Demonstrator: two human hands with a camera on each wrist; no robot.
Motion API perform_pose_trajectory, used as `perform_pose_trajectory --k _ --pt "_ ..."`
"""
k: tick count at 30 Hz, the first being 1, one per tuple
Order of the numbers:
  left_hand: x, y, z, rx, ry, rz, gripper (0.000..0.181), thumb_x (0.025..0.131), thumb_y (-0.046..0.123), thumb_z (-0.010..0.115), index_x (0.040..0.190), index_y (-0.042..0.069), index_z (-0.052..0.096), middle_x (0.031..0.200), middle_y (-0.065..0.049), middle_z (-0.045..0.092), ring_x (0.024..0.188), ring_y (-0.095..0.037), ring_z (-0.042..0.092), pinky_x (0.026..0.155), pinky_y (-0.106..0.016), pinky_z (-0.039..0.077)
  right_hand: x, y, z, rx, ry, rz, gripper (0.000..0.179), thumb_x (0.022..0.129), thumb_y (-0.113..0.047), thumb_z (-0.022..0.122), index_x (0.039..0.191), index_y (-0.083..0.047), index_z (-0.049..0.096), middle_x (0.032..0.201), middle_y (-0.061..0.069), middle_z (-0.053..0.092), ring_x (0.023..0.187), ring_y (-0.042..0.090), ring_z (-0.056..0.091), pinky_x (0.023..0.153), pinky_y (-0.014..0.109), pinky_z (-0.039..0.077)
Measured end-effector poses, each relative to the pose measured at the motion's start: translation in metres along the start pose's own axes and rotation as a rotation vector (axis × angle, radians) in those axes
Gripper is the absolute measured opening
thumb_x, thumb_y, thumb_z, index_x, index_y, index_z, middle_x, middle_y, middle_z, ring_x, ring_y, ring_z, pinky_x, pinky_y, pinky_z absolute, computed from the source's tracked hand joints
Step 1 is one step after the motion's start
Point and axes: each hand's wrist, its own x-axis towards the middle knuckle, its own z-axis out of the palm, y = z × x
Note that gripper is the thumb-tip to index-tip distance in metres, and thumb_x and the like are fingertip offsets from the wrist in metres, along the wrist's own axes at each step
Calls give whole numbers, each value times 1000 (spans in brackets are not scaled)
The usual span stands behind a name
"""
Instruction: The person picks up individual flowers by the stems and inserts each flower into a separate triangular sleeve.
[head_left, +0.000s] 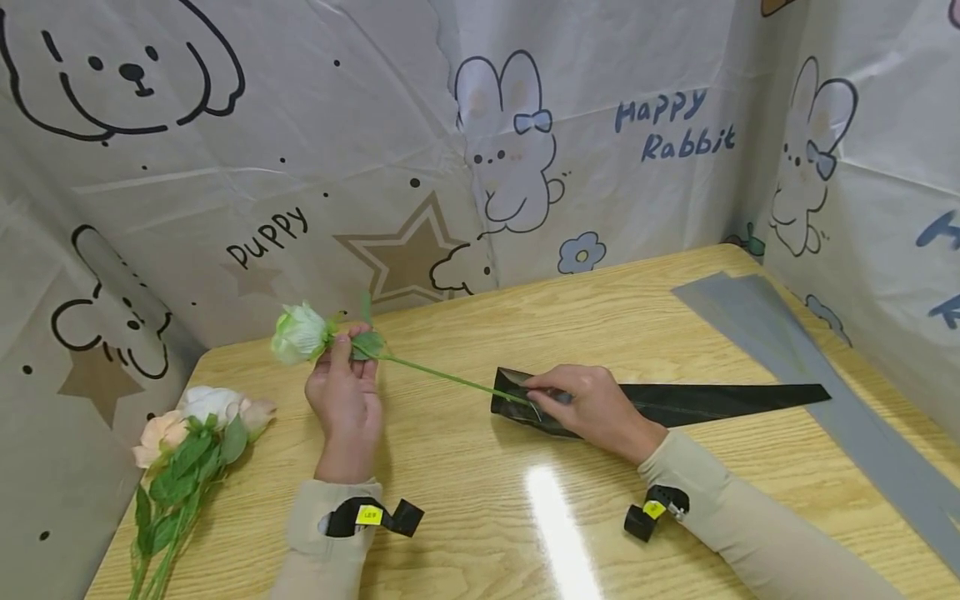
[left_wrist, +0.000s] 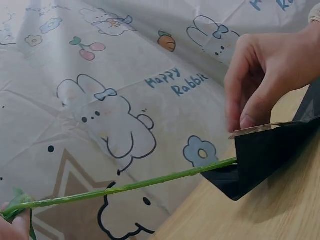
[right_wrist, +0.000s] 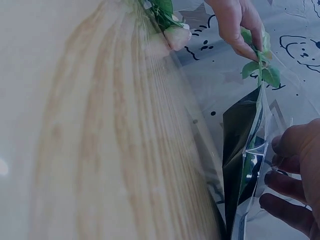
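Observation:
An artificial rose, white with pale green edges, is held by my left hand, whose thumb and fingers pinch the stem just below the bloom. Its thin green stem runs rightward, and the lower end enters the mouth of a long, tapered black flower sleeve. With thumb and fingers my right hand pinches the clear upper film at the sleeve's mouth, lifting it from the black back. In the right wrist view, the stem shows inside behind the shiny clear film.
Several more artificial roses, white and peach, lie at the table's left edge with leafy stems toward me. Flat grey sleeves lie along the right side of the wooden table. A printed cloth hangs behind the table and at both sides.

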Motion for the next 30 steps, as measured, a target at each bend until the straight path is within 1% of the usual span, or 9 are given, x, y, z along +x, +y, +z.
perform_pose_trajectory --k 4,11,13,16,20,23,25,27,30 --pt "-2 -3 3 7 3 -17 22 109 12 49 124 -4 51 100 -6 70 105 -17 73 93 -23 60 0 0 -1 0 4 -5 16 92 -15 78 109 -15 80 95 0 81 79 6 73 67 21 61" --pt "-7 -7 5 33 19 -42 24 110 16 46 125 -2 50 104 -4 70 109 -13 72 95 -21 59 1 -2 -2 -21 13 -23 15 92 -15 78 106 -14 81 95 -1 81 79 5 73 66 23 61" --pt "-8 -9 6 23 21 -48 23 109 16 45 125 -1 48 105 -4 69 109 -14 72 96 -21 58 2 -2 -3 -29 21 -30 14 92 -15 79 105 -14 81 94 0 81 79 6 73 67 23 62" --pt "-11 -11 6 13 11 -65 22 109 16 43 125 1 47 107 -5 70 112 -14 71 99 -21 57 2 -3 -3 -32 32 -38 12 91 -14 80 103 -13 81 93 0 81 78 6 73 66 24 62" --pt "-14 -15 8 8 -9 -86 24 109 17 42 127 2 47 110 -4 72 121 -17 67 104 -22 55 3 -4 -3 -41 43 -50 11 90 -13 80 101 -13 81 91 0 81 77 6 73 66 24 62" --pt "-18 -18 10 30 -27 -93 26 109 18 42 129 3 47 113 -4 69 129 -19 63 109 -24 52 3 -5 -4 -45 56 -52 11 90 -12 81 100 -13 81 91 0 80 77 6 73 66 22 61" --pt "-20 -21 10 62 -35 -102 25 109 18 43 128 2 48 115 -4 67 132 -20 62 111 -24 51 3 -5 -5 -46 64 -50 11 89 -11 81 100 -13 81 91 0 80 76 7 73 66 22 61" --pt "-23 -23 10 106 -47 -107 25 109 18 46 127 2 49 117 -4 66 131 -18 63 111 -24 50 3 -5 -6 -43 71 -48 11 89 -11 81 100 -12 81 91 1 80 77 7 74 66 23 61" --pt "-26 -27 9 157 -54 -113 23 107 17 52 125 3 53 116 -2 67 123 -14 67 108 -22 52 4 -6 -7 -44 77 -50 11 89 -11 81 100 -12 81 91 1 80 77 8 74 67 23 62"
